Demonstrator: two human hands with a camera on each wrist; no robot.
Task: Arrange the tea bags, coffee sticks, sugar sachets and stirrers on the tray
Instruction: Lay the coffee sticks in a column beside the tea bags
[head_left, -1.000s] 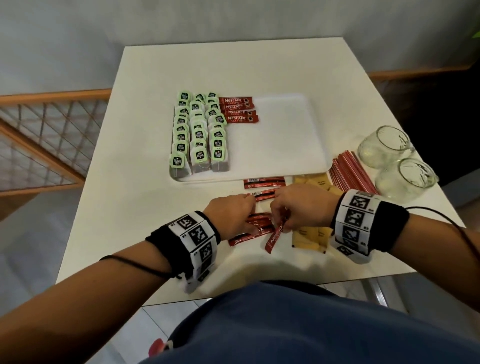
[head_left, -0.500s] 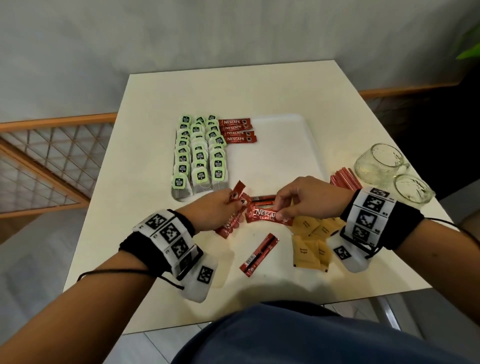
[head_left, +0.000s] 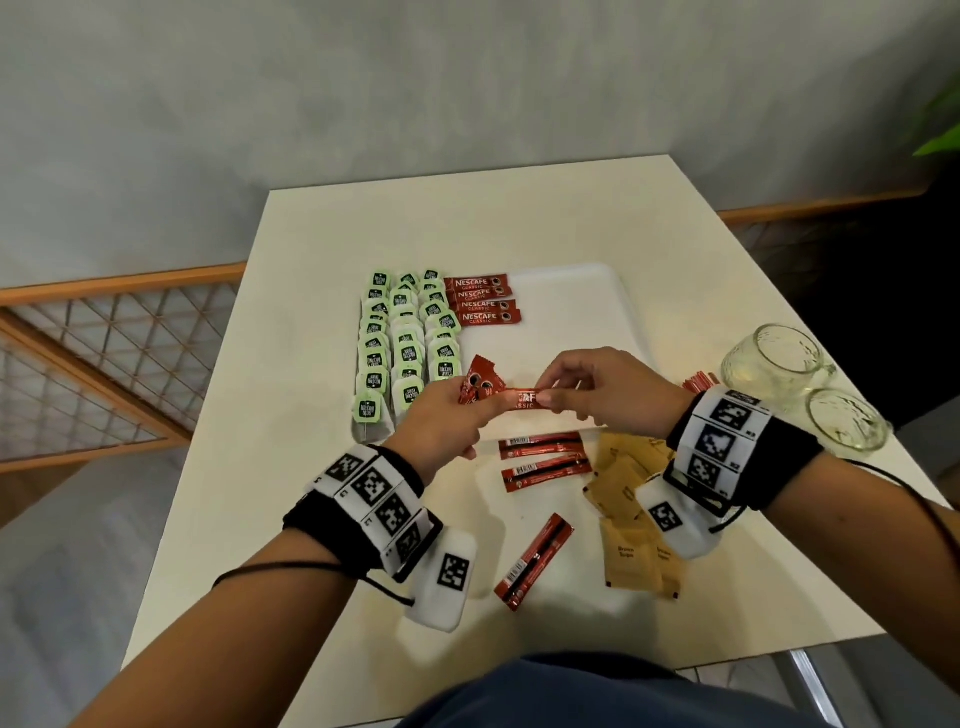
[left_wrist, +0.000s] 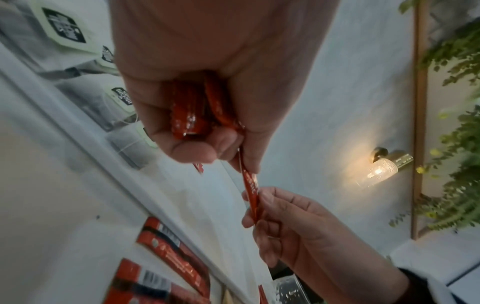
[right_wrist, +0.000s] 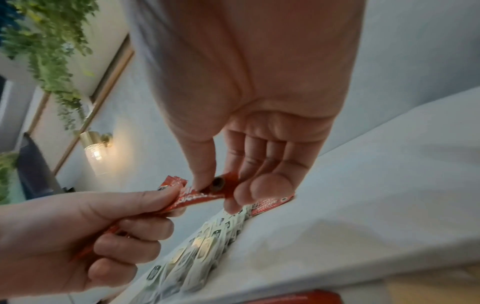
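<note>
My left hand (head_left: 447, 415) grips a bunch of red coffee sticks (head_left: 480, 382) (left_wrist: 188, 115) above the white tray's (head_left: 582, 312) near edge. My right hand (head_left: 592, 384) pinches the end of one coffee stick (head_left: 519, 399) (right_wrist: 205, 195) between thumb and fingers; its other end lies under my left thumb. On the tray, three columns of green tea bags (head_left: 405, 343) fill the left side, with several coffee sticks (head_left: 483, 304) beside them. Loose coffee sticks (head_left: 543, 460), one more (head_left: 535, 561), and brown sugar sachets (head_left: 631, 514) lie on the table. Red stirrers (head_left: 698, 382) peek out behind my right wrist.
Two glass mugs (head_left: 774, 364) (head_left: 847, 426) stand on the table's (head_left: 311, 467) right side. A wooden railing with mesh (head_left: 104, 364) runs left of the table. The tray's right half is bare. A wall lamp (left_wrist: 381, 170) and hanging plants show in the wrist views.
Both hands rose from the pile near the table's front edge and moved toward the tray with coffee sticks. One stick now spans between the two hands.
</note>
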